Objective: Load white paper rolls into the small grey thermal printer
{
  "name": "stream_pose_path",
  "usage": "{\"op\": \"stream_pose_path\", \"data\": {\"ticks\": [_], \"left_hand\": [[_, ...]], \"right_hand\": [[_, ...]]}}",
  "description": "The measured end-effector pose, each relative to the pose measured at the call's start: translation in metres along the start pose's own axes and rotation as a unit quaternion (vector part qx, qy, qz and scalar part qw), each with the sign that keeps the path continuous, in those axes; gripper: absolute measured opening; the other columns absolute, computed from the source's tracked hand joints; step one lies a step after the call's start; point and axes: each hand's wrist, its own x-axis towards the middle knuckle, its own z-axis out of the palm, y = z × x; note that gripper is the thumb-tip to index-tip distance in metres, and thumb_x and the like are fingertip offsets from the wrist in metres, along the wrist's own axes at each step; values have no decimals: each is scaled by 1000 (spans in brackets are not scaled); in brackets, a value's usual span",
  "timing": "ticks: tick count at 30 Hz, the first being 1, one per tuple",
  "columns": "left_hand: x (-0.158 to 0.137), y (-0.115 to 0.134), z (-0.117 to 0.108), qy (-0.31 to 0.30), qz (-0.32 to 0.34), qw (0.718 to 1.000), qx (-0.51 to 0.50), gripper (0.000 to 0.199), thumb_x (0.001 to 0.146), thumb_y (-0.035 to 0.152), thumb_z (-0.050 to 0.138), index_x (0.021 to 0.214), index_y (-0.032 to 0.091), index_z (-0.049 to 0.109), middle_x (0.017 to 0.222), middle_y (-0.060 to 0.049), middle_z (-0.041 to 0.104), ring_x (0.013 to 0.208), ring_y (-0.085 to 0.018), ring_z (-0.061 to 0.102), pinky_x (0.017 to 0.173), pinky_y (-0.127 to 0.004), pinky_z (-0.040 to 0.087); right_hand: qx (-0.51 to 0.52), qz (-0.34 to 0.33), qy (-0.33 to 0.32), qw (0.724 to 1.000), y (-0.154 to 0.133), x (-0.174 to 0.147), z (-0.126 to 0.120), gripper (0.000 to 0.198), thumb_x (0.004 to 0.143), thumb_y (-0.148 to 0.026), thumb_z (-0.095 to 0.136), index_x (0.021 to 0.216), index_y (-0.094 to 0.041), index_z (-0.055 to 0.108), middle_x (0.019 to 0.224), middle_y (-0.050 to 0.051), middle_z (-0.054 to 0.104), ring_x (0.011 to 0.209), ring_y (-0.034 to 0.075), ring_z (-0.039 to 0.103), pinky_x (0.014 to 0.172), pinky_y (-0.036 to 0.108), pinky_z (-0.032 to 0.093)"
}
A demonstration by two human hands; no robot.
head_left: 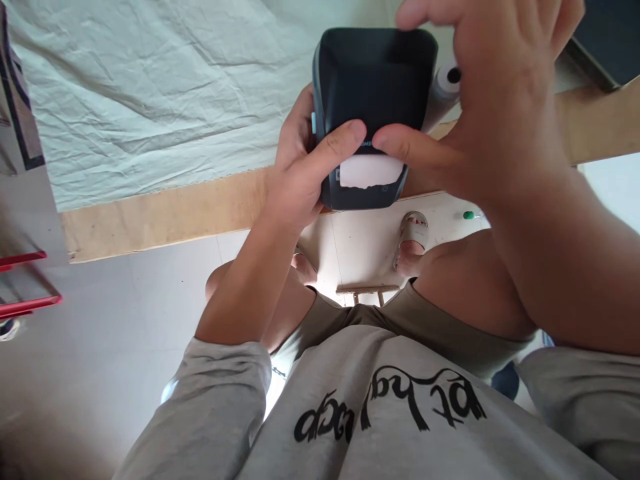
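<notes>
A small black thermal printer [377, 87] is held up in front of me near the table's edge. A short strip of white paper [373, 171] with a torn edge shows at its near end. My left hand [310, 157] grips the printer from the left side, with the thumb on its upper face. My right hand [493, 87] is at the printer's right side, fingers apart, its thumb tip over the printer's face and a fingertip by the far right corner. A white paper roll [443, 93] with a dark core lies just right of the printer, partly hidden by my right hand.
The table has a wooden edge [165, 217] and a wrinkled pale green cloth [175, 93]. A dark flat object [607, 43] lies at the far right. Red bars [30, 307] stand at the left by the floor. My legs and a wooden rung [367, 289] are below.
</notes>
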Motion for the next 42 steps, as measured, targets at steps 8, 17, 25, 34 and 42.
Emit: {"op": "stream_pose_path", "data": {"ticks": [8,17,25,34,42], "left_hand": [[4,3,-2,-45,-25,987,-154,19,77,25,27,73,18,44,78,-4,48,82,-16,50,63,-27,41],[9,-2,-12,-47,-37,982,-177,13,69,18,31,62,14,40,68,-2,38,53,-5,39,48,-19,33],[9,-3,-10,-40,-27,980,-194,12,68,14,31,64,13,42,62,-2,34,54,-7,37,52,-21,33],[7,-3,-15,-53,-16,988,-143,15,72,12,30,76,12,44,70,-5,40,67,-12,45,61,-26,35],[9,-1,-1,-30,-3,986,-165,16,75,25,33,67,20,45,71,-4,43,65,-12,43,55,-25,34]], "right_hand": [[26,9,11,1000,5,-4,2,45,73,-54,16,111,-34,26,113,-7,35,113,8,34,99,40,32],[76,-5,48,996,27,-4,3,51,72,-49,25,112,-19,37,110,-1,39,107,5,40,95,19,36],[57,-31,42,997,19,-7,0,53,65,-53,30,109,-23,39,106,-3,41,108,9,39,96,27,33],[3,-19,-6,1000,0,-7,-4,59,58,-56,42,111,-30,31,111,-4,34,110,11,37,96,36,31],[53,21,40,998,13,-2,-10,67,49,-59,49,106,-25,42,93,-4,46,95,6,45,84,25,35]]}}
